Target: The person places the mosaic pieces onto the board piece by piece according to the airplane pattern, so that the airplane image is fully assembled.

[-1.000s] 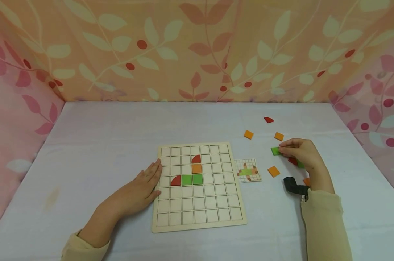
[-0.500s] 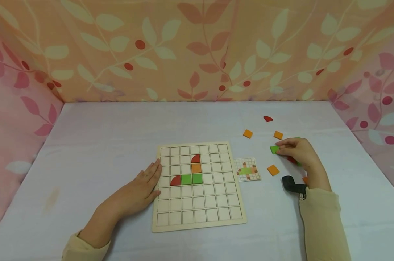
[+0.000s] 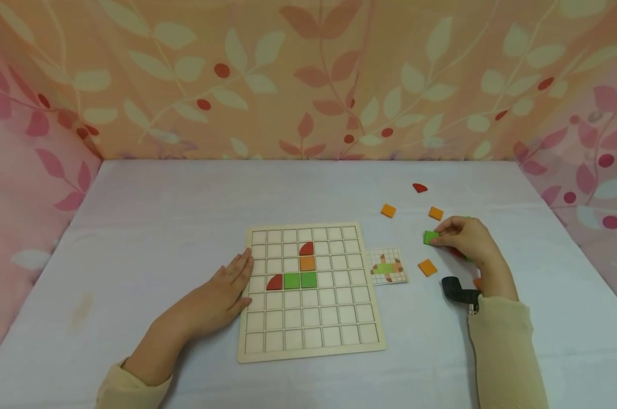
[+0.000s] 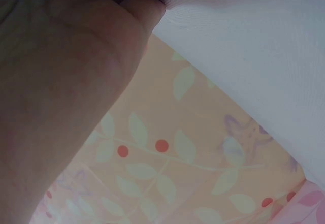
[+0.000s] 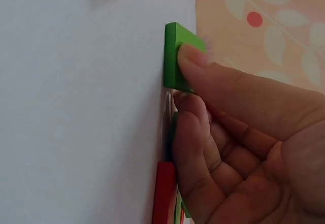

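A pale wooden grid board (image 3: 308,353) lies on the table. Fixed in its cells are a red quarter-circle (image 3: 306,248), an orange square (image 3: 307,263), two green squares (image 3: 300,280) and another red quarter-circle (image 3: 275,282). My left hand (image 3: 213,298) rests along the board's left edge with its fingers extended; the left wrist view shows mostly its underside. To the right of the board, my right hand (image 3: 466,238) pinches a green square tile (image 3: 430,237) at the tabletop. In the right wrist view its thumb (image 5: 198,64) presses on this tile (image 5: 172,46).
A printed pattern card (image 3: 388,266) lies by the board's right edge. Orange tiles (image 3: 427,267) and a red quarter-circle (image 3: 419,187) are scattered around the right hand, which partly covers more red and green pieces. A black curved device (image 3: 457,290) sits at the right wrist.
My right thumb and fingers have closed on the green tile, which now looks slightly turned or tilted. The left hand and the board stay in place.
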{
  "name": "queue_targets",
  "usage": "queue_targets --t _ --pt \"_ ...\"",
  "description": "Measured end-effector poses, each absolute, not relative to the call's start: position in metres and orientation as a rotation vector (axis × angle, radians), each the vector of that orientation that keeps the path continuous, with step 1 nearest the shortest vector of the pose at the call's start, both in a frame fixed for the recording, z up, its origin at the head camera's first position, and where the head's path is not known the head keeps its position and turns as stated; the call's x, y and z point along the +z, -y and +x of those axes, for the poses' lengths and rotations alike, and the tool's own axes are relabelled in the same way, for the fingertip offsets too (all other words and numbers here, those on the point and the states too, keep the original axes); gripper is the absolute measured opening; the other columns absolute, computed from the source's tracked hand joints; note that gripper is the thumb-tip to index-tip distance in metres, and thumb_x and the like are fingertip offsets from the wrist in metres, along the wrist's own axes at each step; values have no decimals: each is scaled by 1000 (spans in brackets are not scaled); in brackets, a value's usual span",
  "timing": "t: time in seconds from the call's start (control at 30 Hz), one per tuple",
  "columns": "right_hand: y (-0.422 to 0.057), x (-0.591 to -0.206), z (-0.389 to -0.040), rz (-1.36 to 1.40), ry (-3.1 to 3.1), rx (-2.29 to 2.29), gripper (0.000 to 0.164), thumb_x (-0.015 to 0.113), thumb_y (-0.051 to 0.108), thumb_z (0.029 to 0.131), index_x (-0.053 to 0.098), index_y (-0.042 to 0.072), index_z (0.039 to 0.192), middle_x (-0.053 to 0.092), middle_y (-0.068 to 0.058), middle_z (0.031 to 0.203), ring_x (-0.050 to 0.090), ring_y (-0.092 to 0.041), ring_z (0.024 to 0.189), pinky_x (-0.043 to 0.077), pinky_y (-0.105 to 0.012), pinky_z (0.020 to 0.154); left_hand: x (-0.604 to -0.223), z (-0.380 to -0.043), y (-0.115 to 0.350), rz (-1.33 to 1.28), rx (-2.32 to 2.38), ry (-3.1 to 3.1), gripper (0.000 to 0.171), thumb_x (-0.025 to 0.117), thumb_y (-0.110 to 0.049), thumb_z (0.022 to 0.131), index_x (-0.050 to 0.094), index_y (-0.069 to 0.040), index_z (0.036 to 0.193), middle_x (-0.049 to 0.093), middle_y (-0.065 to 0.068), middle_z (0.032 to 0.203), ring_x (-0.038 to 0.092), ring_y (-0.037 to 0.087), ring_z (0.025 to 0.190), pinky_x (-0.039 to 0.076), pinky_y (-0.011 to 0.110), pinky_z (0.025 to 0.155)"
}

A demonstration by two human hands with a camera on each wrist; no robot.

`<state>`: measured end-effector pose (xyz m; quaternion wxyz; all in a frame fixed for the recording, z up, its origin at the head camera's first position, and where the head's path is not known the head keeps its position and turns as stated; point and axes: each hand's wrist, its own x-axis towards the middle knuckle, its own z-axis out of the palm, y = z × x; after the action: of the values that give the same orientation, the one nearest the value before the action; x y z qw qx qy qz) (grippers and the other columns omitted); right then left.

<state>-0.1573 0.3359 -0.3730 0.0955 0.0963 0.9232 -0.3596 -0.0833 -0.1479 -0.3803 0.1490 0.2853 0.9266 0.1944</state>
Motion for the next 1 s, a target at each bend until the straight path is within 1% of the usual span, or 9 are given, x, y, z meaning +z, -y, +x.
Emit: queue_targets --t 0.2,0.27,0.4,0.53,0.73,0.87,1.0 --pt "-336 -373 -156 267 -2743 -1112 33 73 20 83 59 -3 102 64 -1 83 52 -18 79 45 -25 69 -380 -83 147 829 576 -2656 67 50 -22 98 16 8 147 4 21 156 9 38 141 17 55 110" --pt "-336 -372 -155 261 -2738 -1138 33 73 20 83 58 -3 102 63 0 82 52 -16 77 46 -23 66 -381 -83 147 828 576 -2651 67 50 -22 98 15 8 147 3 20 156 9 38 141 17 55 110" --pt "-335 -369 -154 257 -2686 -1235 37 73 21 84 58 -5 105 64 5 79 55 -11 74 48 -21 65 -380 -84 147 821 579 -2653 67 50 -22 98 14 7 148 2 19 156 9 37 141 17 55 111" --pt "-332 -367 -153 259 -2633 -1296 40 73 22 84 58 -6 108 65 8 81 57 -9 75 50 -21 68 -382 -84 146 830 577 -2651 67 50 -22 98 15 8 147 4 20 156 10 38 141 17 55 110" --pt "-321 -362 -152 176 -2682 -1277 41 72 26 85 60 -6 107 65 5 85 52 -12 82 46 -22 69 -378 -83 146 808 567 -2659 67 50 -22 98 15 7 148 3 19 156 9 36 142 17 54 111" --pt "-313 -358 -151 111 -2667 -1310 41 73 25 84 60 -7 106 65 8 80 52 -11 77 43 -25 63 -376 -82 146 814 571 -2656 66 50 -21 98 15 8 147 4 20 156 9 37 141 17 55 111" --pt "-302 -355 -150 32 -2634 -1366 36 72 20 85 61 -9 104 64 6 77 54 -10 73 46 -25 63 -377 -82 145 808 559 -2655 66 50 -21 98 15 8 147 3 20 156 9 37 141 16 55 111"
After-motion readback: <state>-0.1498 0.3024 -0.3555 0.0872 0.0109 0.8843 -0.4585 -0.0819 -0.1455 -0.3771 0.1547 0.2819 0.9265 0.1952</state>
